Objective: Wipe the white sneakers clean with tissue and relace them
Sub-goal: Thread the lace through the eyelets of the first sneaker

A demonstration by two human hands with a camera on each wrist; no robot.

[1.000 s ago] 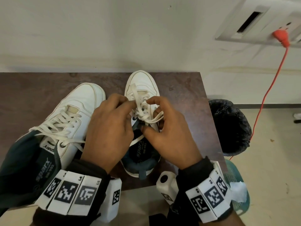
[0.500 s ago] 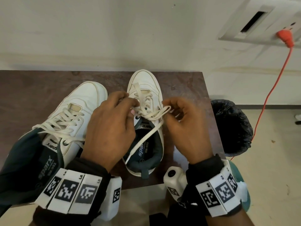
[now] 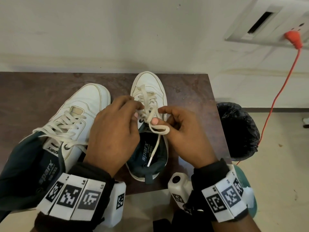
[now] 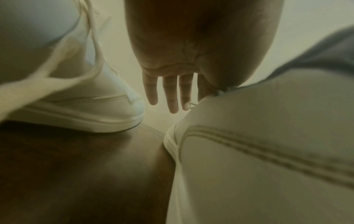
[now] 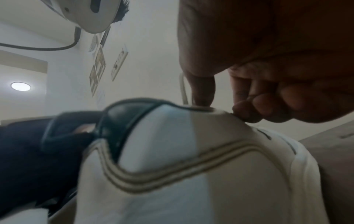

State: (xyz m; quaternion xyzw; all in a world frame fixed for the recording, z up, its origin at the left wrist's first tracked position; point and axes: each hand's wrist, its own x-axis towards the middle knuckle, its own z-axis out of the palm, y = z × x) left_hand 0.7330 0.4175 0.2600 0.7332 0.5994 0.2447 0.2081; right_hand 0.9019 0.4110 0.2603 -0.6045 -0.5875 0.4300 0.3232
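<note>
On the brown table (image 3: 184, 91), head view: two white sneakers sat side by side, toes toward 12 o'clock. L sneaker (image 3: 80, 111) lay at 9 o'clock of the hands, fully laced. R sneaker (image 3: 150, 87) sat center, w/ both hands over its tongue. L hand (image 3: 113, 131) had thumb & index curled, pinching the lace (image 3: 147, 113) at the knot. R hand (image 3: 185, 131) pinched a lace loop btwn thumb & index; other fingers curled. One lace end hung toward 6 o'clock into the shoe opening. Black bin (image 3: 239, 131) stood at 3 o'clock, off the table; orange cord (image 3: 282, 87) ran up to 1 o'clock.

L wrist view: three fingers (image 4: 170, 94) pointed away, fairly straight; pinch itself hidden behind R sneaker's side (image 4: 268, 151). L sneaker's toe (image 4: 99, 106) at 9 o'clock.

R wrist view: curled fingers (image 5: 249, 109) touched the sneaker's collar (image 5: 191, 151); a lace strand (image 5: 184, 91) ran just beside the thumb.
</note>
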